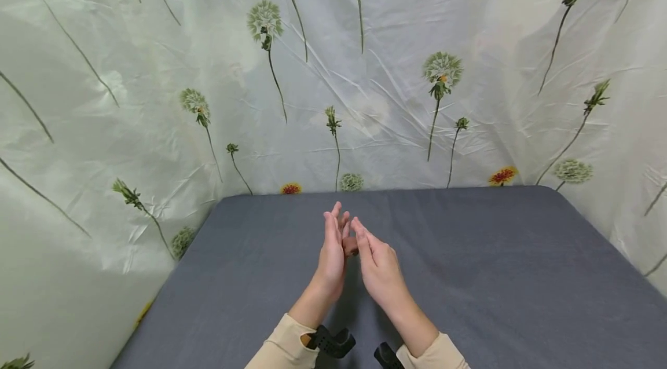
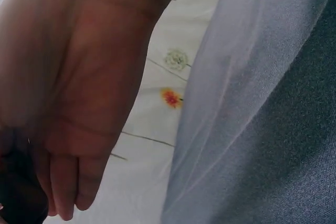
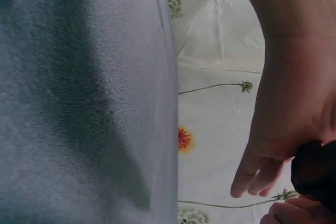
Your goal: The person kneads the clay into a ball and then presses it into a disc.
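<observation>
1. Holding the left hand [image 1: 332, 259] at nine o'clock and the right hand [image 1: 381, 270] at three, fingers mostly straight and close together.
2. Sandwiching a small brown lump [image 1: 351, 245] between the palms; judging it light and likely soft, so calling for flat, even pressure from both sides.
3. Finding the palms themselves in the way, hiding much of the lump.
4. Seeing a gray table [image 1: 479, 270] below, then a flower-printed sheet [image 1: 385, 79] at twelve o'clock, beyond the table's far edge.

Table cover [image 1: 469, 276] of matt woven cloth, backdrop [image 1: 385, 70] glossy and creased (plastic-looking), dark object [image 3: 316, 170] smooth-looking
</observation>
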A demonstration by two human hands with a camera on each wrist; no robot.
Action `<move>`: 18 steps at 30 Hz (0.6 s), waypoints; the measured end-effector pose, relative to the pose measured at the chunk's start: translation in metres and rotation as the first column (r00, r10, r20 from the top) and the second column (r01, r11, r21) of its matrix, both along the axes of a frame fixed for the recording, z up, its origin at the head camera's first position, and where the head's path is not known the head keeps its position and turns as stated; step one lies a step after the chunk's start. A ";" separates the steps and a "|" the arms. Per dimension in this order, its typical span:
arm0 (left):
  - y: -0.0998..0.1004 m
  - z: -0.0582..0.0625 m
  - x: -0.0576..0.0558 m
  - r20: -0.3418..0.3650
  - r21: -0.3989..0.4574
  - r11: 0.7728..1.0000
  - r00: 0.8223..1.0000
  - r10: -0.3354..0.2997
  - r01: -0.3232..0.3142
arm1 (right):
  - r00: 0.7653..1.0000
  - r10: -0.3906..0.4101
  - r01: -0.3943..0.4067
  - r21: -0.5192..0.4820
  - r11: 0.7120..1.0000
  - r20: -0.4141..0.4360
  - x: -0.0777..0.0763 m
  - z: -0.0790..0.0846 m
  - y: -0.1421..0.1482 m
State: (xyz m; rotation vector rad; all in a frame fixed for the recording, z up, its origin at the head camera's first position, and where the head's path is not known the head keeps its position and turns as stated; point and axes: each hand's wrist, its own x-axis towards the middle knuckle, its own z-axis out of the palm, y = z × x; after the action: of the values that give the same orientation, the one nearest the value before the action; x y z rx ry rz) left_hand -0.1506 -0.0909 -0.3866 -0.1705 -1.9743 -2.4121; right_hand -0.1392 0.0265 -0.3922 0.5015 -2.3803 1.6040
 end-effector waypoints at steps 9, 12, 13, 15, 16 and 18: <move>0.009 0.008 0.012 -0.068 -0.055 0.995 0.994 -0.083 0.080 | 0.997 0.069 -0.068 -0.033 0.997 0.033 -0.006 0.005 0.002; 0.005 0.011 0.012 -0.067 -0.052 0.997 0.996 -0.059 0.055 | 0.994 0.103 -0.101 -0.033 0.994 0.045 -0.005 0.000 -0.004; 0.003 0.012 0.012 -0.071 -0.050 0.998 0.996 -0.046 0.042 | 0.992 0.118 -0.117 -0.033 0.993 0.045 -0.003 -0.003 -0.007; -0.001 0.014 0.010 -0.088 -0.052 0.999 0.996 -0.018 0.014 | 0.988 0.148 -0.146 -0.045 0.988 0.043 0.000 -0.007 -0.013; -0.002 0.016 0.009 -0.097 -0.054 0.999 0.995 -0.011 0.006 | 0.986 0.162 -0.160 -0.052 0.986 0.043 0.002 -0.009 -0.015; -0.004 0.018 0.006 -0.119 -0.049 0.999 0.993 -0.012 0.006 | 0.981 0.188 -0.184 -0.076 0.980 0.050 0.005 -0.011 -0.018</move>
State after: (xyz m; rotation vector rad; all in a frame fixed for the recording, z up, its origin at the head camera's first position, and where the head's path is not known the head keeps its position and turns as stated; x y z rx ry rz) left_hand -0.1442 -0.0952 -0.3682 -0.3172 -1.9851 -2.3014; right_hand -0.1341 0.0087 -0.4033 0.6919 -2.3680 1.7973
